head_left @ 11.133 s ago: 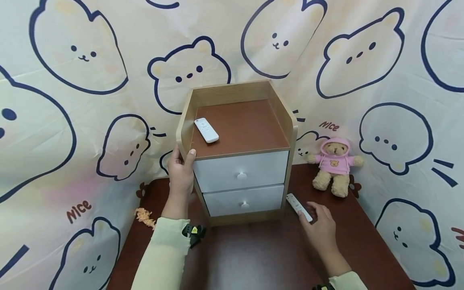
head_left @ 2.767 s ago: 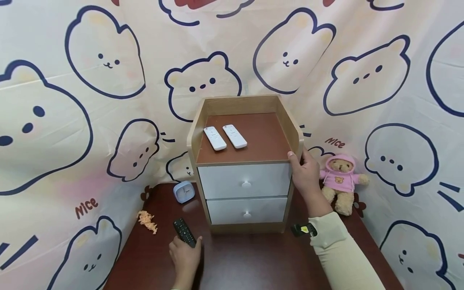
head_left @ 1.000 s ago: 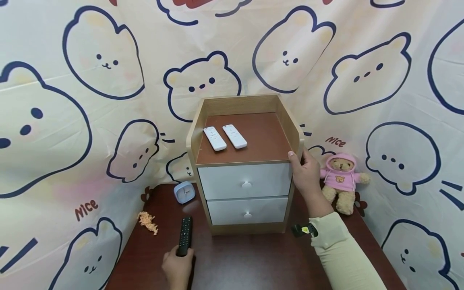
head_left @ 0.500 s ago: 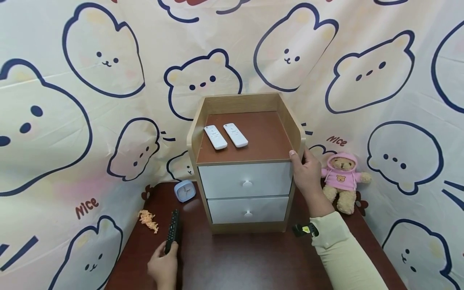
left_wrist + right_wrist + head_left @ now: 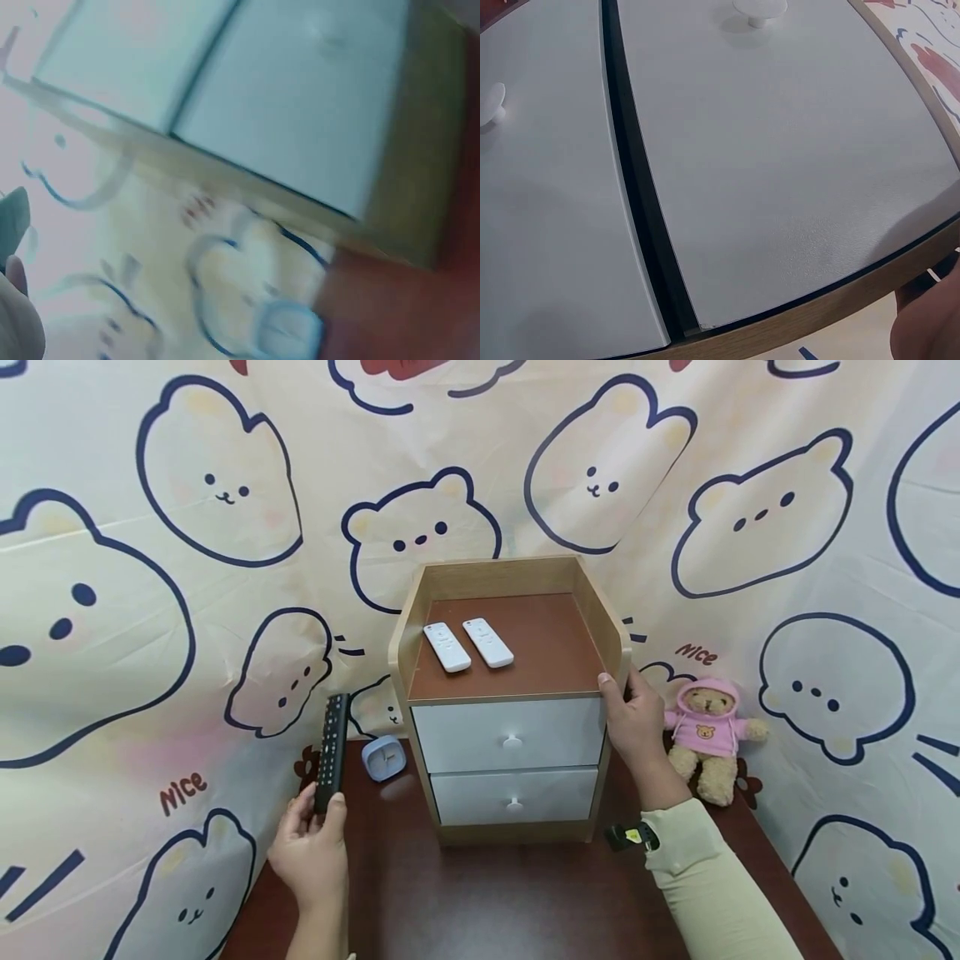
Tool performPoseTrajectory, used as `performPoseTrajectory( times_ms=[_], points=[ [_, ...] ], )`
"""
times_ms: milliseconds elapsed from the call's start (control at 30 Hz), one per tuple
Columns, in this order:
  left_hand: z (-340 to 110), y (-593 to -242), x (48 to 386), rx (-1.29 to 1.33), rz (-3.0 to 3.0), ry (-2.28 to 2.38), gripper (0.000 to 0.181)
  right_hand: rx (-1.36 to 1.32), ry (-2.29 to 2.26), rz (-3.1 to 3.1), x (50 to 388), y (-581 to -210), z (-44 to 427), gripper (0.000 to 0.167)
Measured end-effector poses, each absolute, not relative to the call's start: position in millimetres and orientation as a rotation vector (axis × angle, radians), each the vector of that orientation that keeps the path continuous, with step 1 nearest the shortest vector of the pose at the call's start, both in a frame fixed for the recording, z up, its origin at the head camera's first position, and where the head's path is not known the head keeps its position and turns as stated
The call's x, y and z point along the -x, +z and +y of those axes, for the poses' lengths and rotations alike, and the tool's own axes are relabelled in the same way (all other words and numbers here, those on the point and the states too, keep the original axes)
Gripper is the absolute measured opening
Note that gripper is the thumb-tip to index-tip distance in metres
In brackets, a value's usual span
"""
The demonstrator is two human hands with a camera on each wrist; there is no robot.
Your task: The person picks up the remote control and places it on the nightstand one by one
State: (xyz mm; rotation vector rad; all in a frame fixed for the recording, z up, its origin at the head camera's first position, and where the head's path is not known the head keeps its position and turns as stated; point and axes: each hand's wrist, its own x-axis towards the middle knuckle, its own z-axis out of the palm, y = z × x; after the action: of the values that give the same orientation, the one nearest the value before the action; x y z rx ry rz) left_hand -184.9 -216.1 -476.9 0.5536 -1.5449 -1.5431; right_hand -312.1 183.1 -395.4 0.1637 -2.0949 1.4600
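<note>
My left hand holds a black remote control by its lower end, raised nearly upright left of a small wooden cabinet. Only a blurred edge of that hand shows in the left wrist view. My right hand grips the cabinet's right side panel, thumb on the front edge and fingers hidden behind. On the brown cabinet top lie two white remote controls, the left one and the right one, side by side. Two white drawers, upper and lower, are closed.
A small blue clock stands on the dark table left of the cabinet. A teddy bear in a pink hoodie sits at the right. A patterned cloth hangs behind and at both sides.
My left hand has lifted the black remote up and left from low over the table; it now blocks the orange bundle. The right hand keeps its grip. Earlier, one white remote lay on the table.
</note>
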Motion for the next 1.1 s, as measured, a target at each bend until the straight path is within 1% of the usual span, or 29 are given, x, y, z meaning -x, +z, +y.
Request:
performPoseTrajectory(
  times_ms=[267,467,567,733,900,1100],
  points=[
    [-190,-393,171,-0.179,-1.282,-1.685,0.037,-0.143,1.454,-2.100,313,-396,182,0.051],
    [-156,-354,169,0.015,-1.233,-1.793,0.038,-0.137,1.477,-2.090,312,-396,183,0.051],
    [-136,-344,178,0.066,-1.305,-1.793,0.038,-0.133,1.474,-2.091,312,-396,183,0.052],
    [-98,-338,204,0.128,-1.477,-1.760,0.039,-0.129,1.470,-2.085,314,-397,185,0.052],
    [-63,-333,231,0.145,-1.691,-1.637,0.040,-0.134,1.471,-2.058,315,-399,187,0.050],
    [-36,-328,259,0.109,-1.874,-1.493,0.045,-0.155,1.478,-2.055,316,-397,183,0.050]
  ],
)
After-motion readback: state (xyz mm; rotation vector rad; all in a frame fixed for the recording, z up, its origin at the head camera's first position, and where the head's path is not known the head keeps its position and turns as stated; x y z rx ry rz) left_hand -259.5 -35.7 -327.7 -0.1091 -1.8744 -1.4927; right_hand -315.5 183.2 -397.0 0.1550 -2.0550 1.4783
